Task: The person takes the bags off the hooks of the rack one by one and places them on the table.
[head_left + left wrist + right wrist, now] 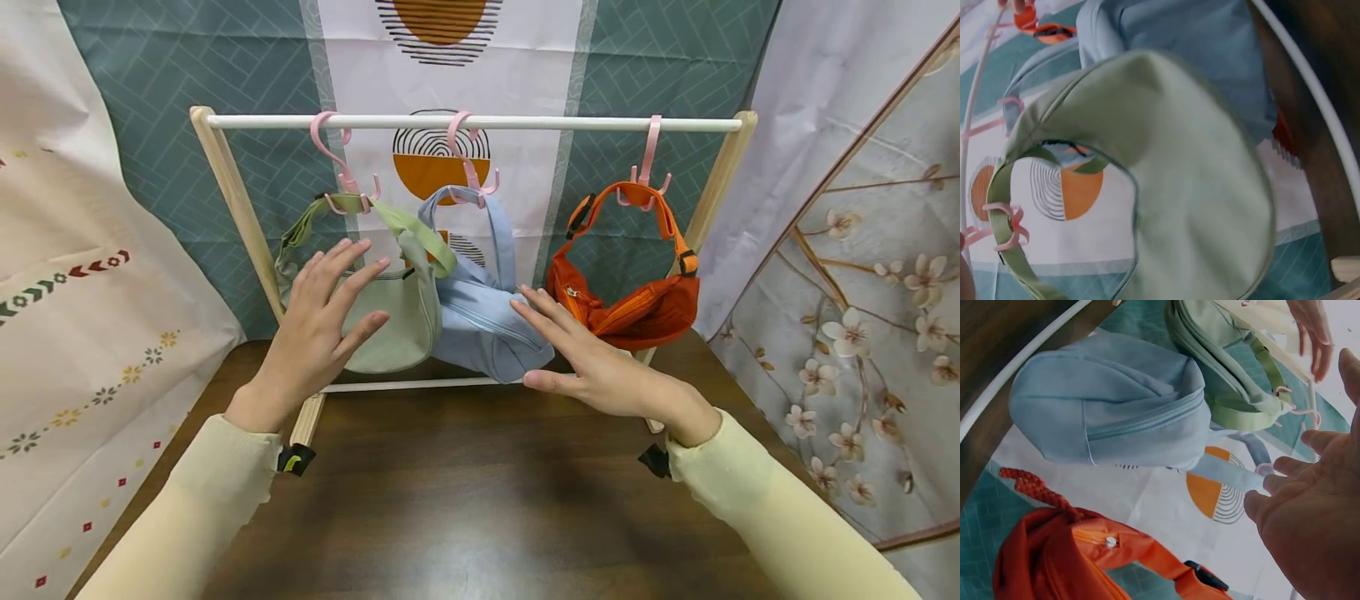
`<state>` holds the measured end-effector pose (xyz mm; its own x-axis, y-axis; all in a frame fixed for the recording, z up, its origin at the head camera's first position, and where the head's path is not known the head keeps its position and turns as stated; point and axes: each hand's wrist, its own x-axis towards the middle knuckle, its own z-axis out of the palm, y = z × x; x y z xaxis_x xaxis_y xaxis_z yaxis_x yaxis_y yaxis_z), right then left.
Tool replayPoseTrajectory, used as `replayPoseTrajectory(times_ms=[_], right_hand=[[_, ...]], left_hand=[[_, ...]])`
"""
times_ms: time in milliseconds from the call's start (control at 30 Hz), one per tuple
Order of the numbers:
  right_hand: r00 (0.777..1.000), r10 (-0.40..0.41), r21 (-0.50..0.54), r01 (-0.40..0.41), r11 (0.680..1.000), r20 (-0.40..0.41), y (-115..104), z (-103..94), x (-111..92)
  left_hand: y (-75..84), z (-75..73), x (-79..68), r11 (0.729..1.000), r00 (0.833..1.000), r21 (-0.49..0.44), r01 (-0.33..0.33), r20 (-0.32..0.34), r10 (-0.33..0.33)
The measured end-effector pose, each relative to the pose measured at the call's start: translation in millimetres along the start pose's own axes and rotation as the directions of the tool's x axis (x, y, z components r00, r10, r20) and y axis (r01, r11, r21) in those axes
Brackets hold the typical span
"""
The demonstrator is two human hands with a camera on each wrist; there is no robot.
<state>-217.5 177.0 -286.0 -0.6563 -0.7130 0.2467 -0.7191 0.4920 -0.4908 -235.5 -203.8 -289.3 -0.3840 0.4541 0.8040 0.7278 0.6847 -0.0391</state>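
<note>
Three bags hang from pink hooks on a rack. The pale green bag (390,321) is on the left, the light blue bag (487,333) in the middle, the orange-red bag (637,312) on the right. My left hand (318,321), fingers spread, is in front of the green bag in the head view and grips nothing. My right hand (600,367) is held out with straight fingers before the blue and orange-red bags, also holding nothing. The right wrist view shows the blue bag (1110,400) with its zip, beside my right hand (1316,506). The green bag (1197,181) fills much of the left wrist view.
A white rail (525,123) on wooden posts carries the pink hooks (468,158). A lower white bar (420,385) crosses near the brown tabletop (465,492). Patterned cloth (247,67) hangs behind, with a flowered panel (870,333) at the right.
</note>
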Motion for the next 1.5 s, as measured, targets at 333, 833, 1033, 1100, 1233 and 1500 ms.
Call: replayPoseTrajectory(times_ms=[333,833,1033,1100,1233,1500], right_hand=[[1.000,-0.007,-0.034,0.007,0.999,-0.002,-6.0,-15.6,6.3],[1.000,-0.022,0.012,0.023,1.000,-0.016,-14.4,-23.0,22.1],[1.000,0.007,-0.027,-0.007,1.000,-0.014,-19.9,-26.6,29.7],[1.000,0.017,-0.041,-0.017,0.999,-0.015,-21.0,-27.8,32.6],[1.000,0.019,-0.061,-0.020,0.998,-0.014,-21.0,-29.9,38.4],[1.000,0.005,-0.065,-0.006,0.998,-0.016,-20.3,-30.6,47.5]], left_hand=[[-14.0,-15.0,30.3,1.000,0.985,-0.009,-0.005,-0.174,0.004],[-30.6,-30.1,55.7,0.998,0.977,0.031,-0.062,-0.204,0.067],[-38.4,-38.2,71.1,0.995,0.981,0.048,-0.083,-0.173,0.090],[-39.8,-40.5,75.4,0.995,0.983,0.052,-0.084,-0.161,0.092],[-43.1,-43.4,82.9,0.990,0.984,0.099,-0.097,-0.140,0.111],[-55.8,-44.1,89.7,0.974,0.991,0.222,-0.036,-0.117,0.064]])
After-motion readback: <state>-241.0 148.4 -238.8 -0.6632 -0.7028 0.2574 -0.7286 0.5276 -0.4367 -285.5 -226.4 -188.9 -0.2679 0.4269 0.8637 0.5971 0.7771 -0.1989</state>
